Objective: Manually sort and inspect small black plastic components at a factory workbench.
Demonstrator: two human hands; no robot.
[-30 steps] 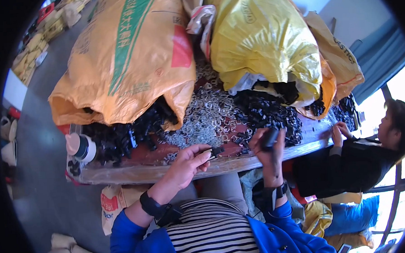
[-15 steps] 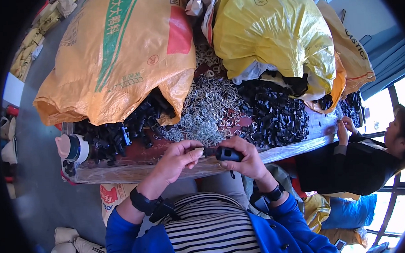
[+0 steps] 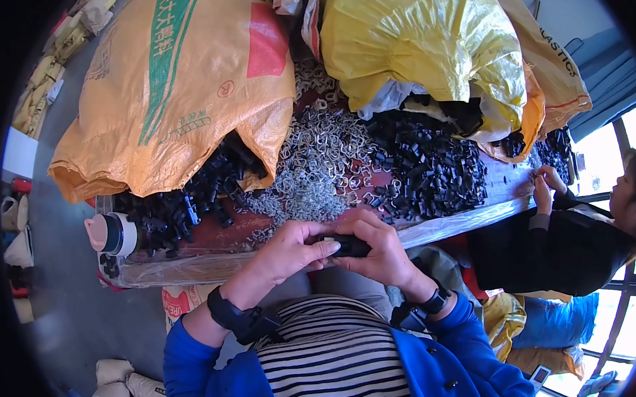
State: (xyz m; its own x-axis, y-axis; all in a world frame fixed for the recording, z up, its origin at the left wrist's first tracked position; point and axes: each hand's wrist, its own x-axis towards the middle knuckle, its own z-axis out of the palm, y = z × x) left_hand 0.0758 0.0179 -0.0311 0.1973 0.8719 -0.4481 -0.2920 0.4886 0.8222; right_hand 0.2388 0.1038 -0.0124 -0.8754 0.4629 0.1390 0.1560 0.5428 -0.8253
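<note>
In front of me, at the near edge of the table, my two hands meet. My right hand (image 3: 378,249) is closed round a black rounded plastic part (image 3: 353,245) lying crosswise in the fingers. My left hand (image 3: 292,251) pinches at the part's left end, thumb against it; a small pale bit shows between the fingertips, too small to name. Just beyond my hands lies a heap of small silvery metal pieces (image 3: 307,195), with loop-shaped metal rings (image 3: 329,138) behind. Small black plastic pieces (image 3: 430,172) are piled to the right, and longer black parts (image 3: 184,211) to the left.
A big orange woven sack (image 3: 186,112) and a yellow sack (image 3: 418,45) stand on the table's far side. A pink-and-white lidded cup (image 3: 112,234) is at the left corner. On the right, a co-worker (image 3: 568,237) in black handles something small. Stuffed sacks (image 3: 127,388) lie on the floor.
My hands have come together: the left fingertips, earlier apart from the black part, now touch its left end. My right hand has turned the part and covers more of it.
</note>
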